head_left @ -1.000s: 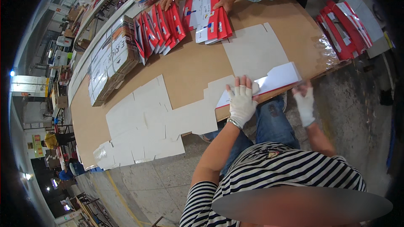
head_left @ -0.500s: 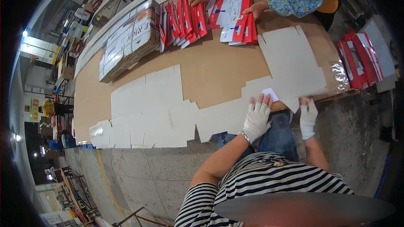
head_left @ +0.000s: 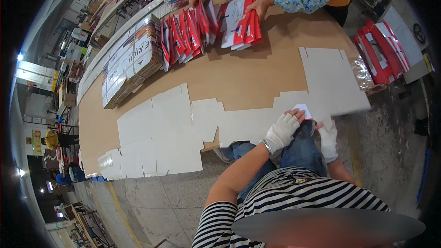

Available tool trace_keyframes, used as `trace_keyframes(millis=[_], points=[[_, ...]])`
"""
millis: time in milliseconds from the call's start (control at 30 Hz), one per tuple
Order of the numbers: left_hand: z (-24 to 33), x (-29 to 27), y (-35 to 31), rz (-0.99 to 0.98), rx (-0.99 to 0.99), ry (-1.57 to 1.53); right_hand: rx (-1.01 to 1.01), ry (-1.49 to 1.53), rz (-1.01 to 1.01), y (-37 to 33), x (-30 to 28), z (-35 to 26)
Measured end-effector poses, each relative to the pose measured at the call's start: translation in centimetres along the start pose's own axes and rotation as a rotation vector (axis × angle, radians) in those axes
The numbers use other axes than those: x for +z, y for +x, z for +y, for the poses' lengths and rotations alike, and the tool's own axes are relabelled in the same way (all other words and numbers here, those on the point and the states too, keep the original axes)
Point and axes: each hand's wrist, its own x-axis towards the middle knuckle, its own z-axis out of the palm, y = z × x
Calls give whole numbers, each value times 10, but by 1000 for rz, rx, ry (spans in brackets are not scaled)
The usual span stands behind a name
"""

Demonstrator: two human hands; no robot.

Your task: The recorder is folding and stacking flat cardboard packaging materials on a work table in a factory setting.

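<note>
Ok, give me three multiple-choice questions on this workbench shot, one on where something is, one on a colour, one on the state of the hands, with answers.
1. Where does the small white card lie?
A. At the near table edge, at the left hand's fingertips
B. On the floor
C. On the far stack of printed cartons

2. What colour are the flat cut-out sheets spread over the brown table?
A. Red
B. White
C. Black

3. How are the person's hands covered?
A. Bare
B. Black rubber gloves
C. White fingerless gloves

Answers: 1 A, the card sits just under the left hand at the table's near edge. 2 B, the sheets are plain white against the brown top. 3 C, the left hand and the right hand wear white gloves with the left fingertips showing.
</note>
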Motion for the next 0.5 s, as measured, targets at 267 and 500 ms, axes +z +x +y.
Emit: trace_keyframes(millis=[267, 500], points=[[-5, -5, 6, 7, 19, 0, -412, -388, 106, 35, 20, -20], [0, -11, 11, -76, -67, -61, -981, -987, -137, 64, 44, 12]])
